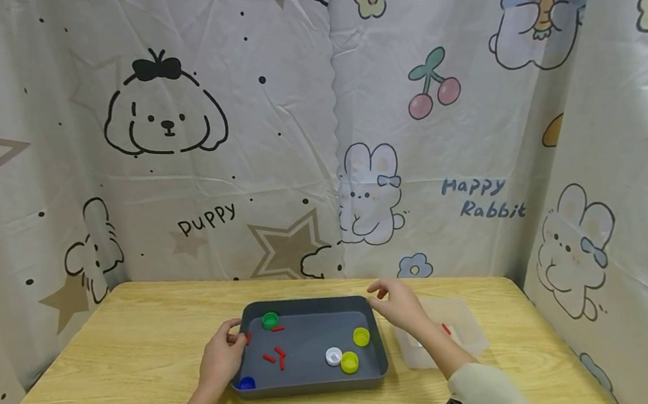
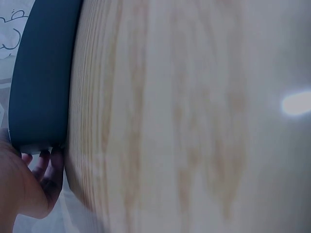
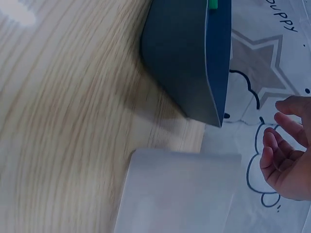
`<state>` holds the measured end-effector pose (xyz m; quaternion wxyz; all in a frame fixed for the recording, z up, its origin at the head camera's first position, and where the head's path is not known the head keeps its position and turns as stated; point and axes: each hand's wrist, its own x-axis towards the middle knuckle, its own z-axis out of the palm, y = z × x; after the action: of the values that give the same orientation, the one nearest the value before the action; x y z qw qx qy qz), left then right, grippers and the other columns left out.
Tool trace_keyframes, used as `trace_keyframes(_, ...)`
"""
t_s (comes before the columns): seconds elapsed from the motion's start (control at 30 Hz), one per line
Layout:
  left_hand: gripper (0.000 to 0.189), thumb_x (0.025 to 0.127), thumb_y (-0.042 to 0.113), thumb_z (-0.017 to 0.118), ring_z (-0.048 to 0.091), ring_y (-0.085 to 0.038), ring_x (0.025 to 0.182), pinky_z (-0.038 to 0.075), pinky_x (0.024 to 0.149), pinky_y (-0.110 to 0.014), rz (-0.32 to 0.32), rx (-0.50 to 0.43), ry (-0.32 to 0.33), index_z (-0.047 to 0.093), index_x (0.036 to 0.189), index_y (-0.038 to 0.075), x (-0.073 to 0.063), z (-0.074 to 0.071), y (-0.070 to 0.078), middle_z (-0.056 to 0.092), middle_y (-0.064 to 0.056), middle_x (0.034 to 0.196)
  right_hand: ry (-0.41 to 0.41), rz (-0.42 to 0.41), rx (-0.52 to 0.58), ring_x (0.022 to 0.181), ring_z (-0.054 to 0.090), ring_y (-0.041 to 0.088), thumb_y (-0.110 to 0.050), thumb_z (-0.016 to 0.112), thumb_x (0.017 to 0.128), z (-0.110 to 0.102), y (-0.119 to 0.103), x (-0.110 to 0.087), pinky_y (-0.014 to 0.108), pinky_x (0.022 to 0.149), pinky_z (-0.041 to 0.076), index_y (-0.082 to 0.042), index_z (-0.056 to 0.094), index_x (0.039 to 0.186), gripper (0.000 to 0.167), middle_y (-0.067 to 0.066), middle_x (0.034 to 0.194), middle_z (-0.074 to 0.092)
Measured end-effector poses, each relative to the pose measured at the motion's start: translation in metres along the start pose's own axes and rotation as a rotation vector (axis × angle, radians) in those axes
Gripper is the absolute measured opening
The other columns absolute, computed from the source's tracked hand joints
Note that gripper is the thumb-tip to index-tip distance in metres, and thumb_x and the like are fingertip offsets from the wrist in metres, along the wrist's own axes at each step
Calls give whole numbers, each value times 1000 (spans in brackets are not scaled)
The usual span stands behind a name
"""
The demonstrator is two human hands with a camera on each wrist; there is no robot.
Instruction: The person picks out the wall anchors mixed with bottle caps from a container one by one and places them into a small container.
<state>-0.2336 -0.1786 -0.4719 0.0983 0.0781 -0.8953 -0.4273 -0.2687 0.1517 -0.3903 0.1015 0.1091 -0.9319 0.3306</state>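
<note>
A dark grey rectangular tray [image 1: 305, 331] stands on the table. At its left wall my left hand [image 1: 221, 357] grips the rim, thumb on top; in the left wrist view the fingers of this hand [image 2: 34, 179] curl against the tray's outer side. Over the tray's back right corner hovers my right hand [image 1: 394, 304], fingers loosely bent and nothing in them; the right wrist view shows this hand [image 3: 289, 150] apart from the tray wall [image 3: 180, 53]. Inside the tray lie a green cap [image 1: 270, 321], a blue cap [image 1: 247, 383], a white cap [image 1: 333, 356], two yellow caps [image 1: 361, 337] and several short red sticks [image 1: 280, 351].
A translucent plastic box [image 1: 473, 328] stands right of the tray, partly behind my right forearm, with a red piece [image 1: 446, 328] showing in it. The wooden table [image 1: 109, 366] extends around both. A printed curtain [image 1: 272, 168] hangs behind the table.
</note>
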Motion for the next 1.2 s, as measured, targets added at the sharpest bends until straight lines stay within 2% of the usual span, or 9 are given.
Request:
trace_keyframes(0.27,40,90,19,52,60,-20,80,41,63,-29,-14,4,4,53,128,8,-1,-1,-4,66,-10,95,-44,-64,6,76,54,19,-15,67,82,20,-23,6,32,67,44,-5,69,98,19,10,86,63)
trace_keyframes(0.47,39,90,18,53,58,-18,76,40,61,-28,-17,0,3,53,128,8,0,-1,-5,65,-9,93,-96,-104,12,85,61,22,-17,67,83,37,-38,10,37,75,49,-6,69,98,20,8,92,66)
trace_keyframes(0.7,39,90,18,53,58,-19,76,39,61,-27,-13,-7,10,53,128,8,0,0,0,66,-10,94,-167,-127,30,85,59,19,-20,65,86,61,-52,10,34,71,48,-9,69,100,19,6,95,64)
trace_keyframes(0.9,39,89,18,54,58,-18,76,39,61,-28,-12,-3,12,54,127,8,0,1,2,65,-9,93,-195,-138,55,88,59,19,-20,65,86,85,-61,13,35,74,48,-8,69,100,19,5,96,65)
trace_keyframes(1.2,38,89,17,55,59,-18,76,39,61,-27,-20,-13,18,55,127,9,0,0,2,65,-9,92,-236,-105,68,75,54,13,-21,65,86,116,-70,13,29,62,43,-10,69,99,17,3,89,62)
